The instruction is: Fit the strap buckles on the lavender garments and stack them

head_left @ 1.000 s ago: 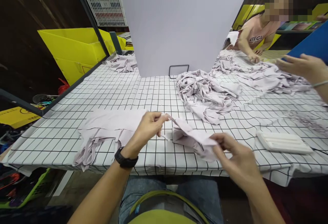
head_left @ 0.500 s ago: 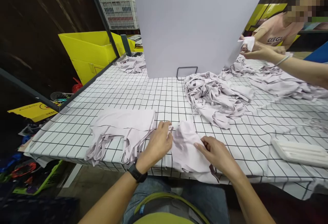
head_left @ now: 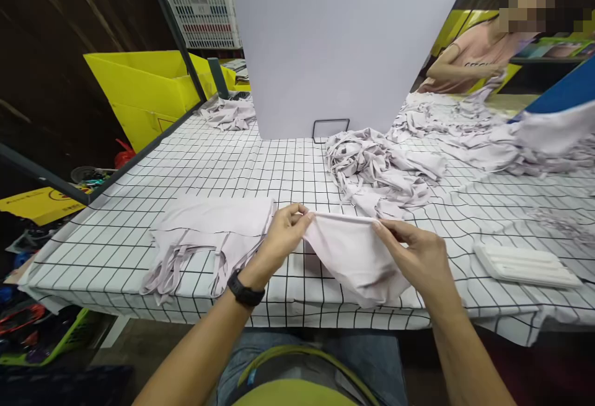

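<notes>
A pale pinkish garment (head_left: 356,257) is stretched between my two hands over the front edge of the table. My left hand (head_left: 289,229) pinches its upper left corner between thumb and fingers. At the upper right of the same edge, my right hand (head_left: 413,254) grips the cloth, and the rest hangs down in a fold. Left of my left hand lies a flat stack of strappy garments (head_left: 223,217) of the same colour, straps towards me. Beyond the held garment sits a crumpled heap of garments (head_left: 376,167).
A grid-patterned cloth (head_left: 279,170) covers the table. A large pale board (head_left: 344,46) stands at the back. At right lies a white ridged plastic piece (head_left: 525,264). Yellow bins (head_left: 144,87) stand at far left. A co-worker (head_left: 483,59) handles similar cloth at far right.
The garment was bunched low on the table; now its upper edge is lifted and pulled straight between my hands. The co-worker's hands have drawn back from beside the board.
</notes>
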The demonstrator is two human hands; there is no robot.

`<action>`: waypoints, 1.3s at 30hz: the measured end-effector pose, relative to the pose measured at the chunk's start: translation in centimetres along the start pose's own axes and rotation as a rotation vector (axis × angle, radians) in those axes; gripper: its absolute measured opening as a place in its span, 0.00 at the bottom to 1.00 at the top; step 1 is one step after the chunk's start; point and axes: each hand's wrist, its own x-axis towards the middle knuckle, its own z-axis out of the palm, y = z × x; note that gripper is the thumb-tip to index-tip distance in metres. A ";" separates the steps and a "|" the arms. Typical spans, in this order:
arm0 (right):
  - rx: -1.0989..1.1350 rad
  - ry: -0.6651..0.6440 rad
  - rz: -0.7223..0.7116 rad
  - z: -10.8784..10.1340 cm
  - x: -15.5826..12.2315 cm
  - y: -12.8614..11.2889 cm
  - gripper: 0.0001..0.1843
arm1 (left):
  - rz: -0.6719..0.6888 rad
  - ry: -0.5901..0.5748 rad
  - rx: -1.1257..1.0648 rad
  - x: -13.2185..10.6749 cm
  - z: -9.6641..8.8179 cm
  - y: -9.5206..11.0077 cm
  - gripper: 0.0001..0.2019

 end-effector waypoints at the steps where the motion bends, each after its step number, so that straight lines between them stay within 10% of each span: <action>1: -0.004 -0.044 0.022 0.2 0.3 0.2 0.18 | -0.012 0.033 0.027 0.4 -0.3 0.0 0.10; 9: -0.086 -0.264 0.106 -1.0 -0.6 2.0 0.23 | 0.169 0.291 0.899 0.7 -0.5 -1.1 0.09; 17: -0.213 -0.491 0.054 -1.7 -6.1 3.2 0.17 | 0.596 -0.587 0.983 -1.5 5.1 0.0 0.11; 21: -0.162 -0.452 0.082 -2.2 -6.8 3.6 0.19 | 0.595 -0.630 1.202 -0.6 5.9 0.0 0.07; 30: 0.076 -0.268 0.129 -2.9 -5.8 4.2 0.20 | 0.396 -0.456 0.734 0.2 2.1 1.0 0.05; 39: 0.434 -0.443 -0.010 1.2 -2.7 -0.5 0.14 | 0.425 -0.526 0.330 1.0 1.5 3.1 0.09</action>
